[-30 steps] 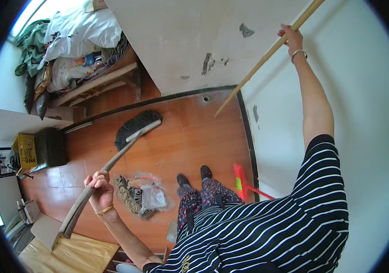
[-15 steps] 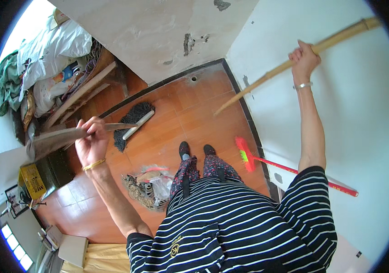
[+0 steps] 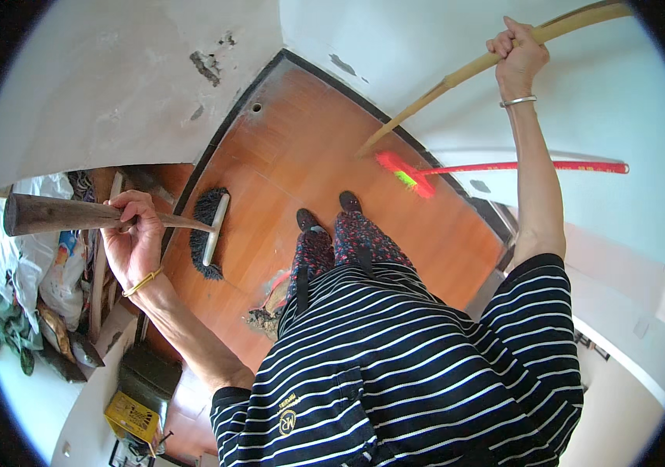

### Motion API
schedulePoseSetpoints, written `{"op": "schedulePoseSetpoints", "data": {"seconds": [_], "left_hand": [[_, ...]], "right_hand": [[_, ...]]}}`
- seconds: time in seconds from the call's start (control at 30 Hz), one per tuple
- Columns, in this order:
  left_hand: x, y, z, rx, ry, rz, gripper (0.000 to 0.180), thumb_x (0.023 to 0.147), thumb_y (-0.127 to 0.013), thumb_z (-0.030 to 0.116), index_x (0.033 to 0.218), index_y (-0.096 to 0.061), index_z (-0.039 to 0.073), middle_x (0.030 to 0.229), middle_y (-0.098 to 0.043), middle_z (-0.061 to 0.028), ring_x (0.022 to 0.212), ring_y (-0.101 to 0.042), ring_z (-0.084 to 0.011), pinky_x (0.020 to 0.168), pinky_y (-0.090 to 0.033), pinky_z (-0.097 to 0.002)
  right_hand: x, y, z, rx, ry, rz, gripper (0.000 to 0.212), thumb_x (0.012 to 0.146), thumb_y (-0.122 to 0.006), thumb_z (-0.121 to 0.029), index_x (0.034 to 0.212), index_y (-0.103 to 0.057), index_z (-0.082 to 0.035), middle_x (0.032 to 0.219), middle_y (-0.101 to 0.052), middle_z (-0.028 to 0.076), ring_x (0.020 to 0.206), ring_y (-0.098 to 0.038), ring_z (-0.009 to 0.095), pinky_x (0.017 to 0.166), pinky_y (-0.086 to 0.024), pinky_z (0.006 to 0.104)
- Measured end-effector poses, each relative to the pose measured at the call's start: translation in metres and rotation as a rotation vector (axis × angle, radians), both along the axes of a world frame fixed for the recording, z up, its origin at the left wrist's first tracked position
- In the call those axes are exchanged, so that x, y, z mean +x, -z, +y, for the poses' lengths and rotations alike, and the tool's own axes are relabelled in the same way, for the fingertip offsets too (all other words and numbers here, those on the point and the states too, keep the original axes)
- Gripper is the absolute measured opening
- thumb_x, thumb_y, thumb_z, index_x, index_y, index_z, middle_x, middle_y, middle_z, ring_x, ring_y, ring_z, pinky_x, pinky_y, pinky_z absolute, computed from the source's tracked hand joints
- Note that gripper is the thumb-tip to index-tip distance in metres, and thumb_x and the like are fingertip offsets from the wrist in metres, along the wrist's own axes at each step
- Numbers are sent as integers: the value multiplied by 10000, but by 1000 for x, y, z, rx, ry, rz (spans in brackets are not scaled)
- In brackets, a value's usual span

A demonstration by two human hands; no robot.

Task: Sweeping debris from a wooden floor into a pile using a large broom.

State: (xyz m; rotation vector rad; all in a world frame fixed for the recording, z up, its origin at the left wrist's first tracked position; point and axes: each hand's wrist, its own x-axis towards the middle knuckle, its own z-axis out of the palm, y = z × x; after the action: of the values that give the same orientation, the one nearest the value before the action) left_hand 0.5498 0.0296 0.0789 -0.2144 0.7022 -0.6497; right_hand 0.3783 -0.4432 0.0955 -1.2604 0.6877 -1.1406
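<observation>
A mop handle runs through tightly curled left fingers, a bamboo pole through similarly curled right fingers; a yellow crate's contents are indistinct.

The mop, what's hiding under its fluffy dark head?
Orange-brown floor shows around the dark mop head, which appears to rest on it. The patch directly beneath is covered, so I can't tell whether anything is there.

We see worn, matt wood in the mop handle in our left hand, shaggy fibre on the mop head right of it; the pole in our right hand looks like smooth bamboo, the broom below, plastic.
</observation>
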Motion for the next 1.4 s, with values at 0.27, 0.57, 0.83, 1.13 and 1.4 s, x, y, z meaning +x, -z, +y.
{"op": "schedulePoseSetpoints", "data": {"seconds": [0.27,0.57,0.83,1.13,1.4], "left_hand": [[-16,5,-37,42,13,-28,149,683,-572,-18,803,-492,19,770,-500,-88,730,-508,-177,583,-387,-286],[-63,52,-119,337,210,-110,128,722,-547,13,843,-511,-7,809,-546,-114,739,-528,-213,563,-435,-283],[-145,96,-169,324,453,-105,120,768,-550,96,821,-557,-12,777,-617,-96,650,-581,-186,535,-472,-263],[-193,183,-142,477,476,66,117,775,-552,148,736,-485,60,698,-549,-76,679,-553,-210,515,-430,-285],[-153,290,-79,746,130,281,151,789,-554,143,693,-481,53,601,-506,-59,653,-541,-212,654,-509,-347]], "right_hand": [[-18,15,-21,-190,3,142,145,714,-632,-51,657,-506,-6,531,-426,40,459,-425,144,527,-455,320],[-40,22,-33,-252,-168,219,506,730,-636,-62,1127,-363,91,886,-599,157,798,-595,203,760,-477,288],[-115,22,31,-338,-110,416,490,715,-582,2,1172,-415,56,1113,-534,143,1030,-525,227,861,-441,309],[-108,27,142,133,-1015,189,518,644,-710,-120,1107,-516,6,1161,-519,152,1079,-501,264,892,-412,359],[-71,27,167,-54,-1263,-86,182,691,-692,-91,736,-547,9,797,-619,168,807,-607,280,779,-463,412]]}}
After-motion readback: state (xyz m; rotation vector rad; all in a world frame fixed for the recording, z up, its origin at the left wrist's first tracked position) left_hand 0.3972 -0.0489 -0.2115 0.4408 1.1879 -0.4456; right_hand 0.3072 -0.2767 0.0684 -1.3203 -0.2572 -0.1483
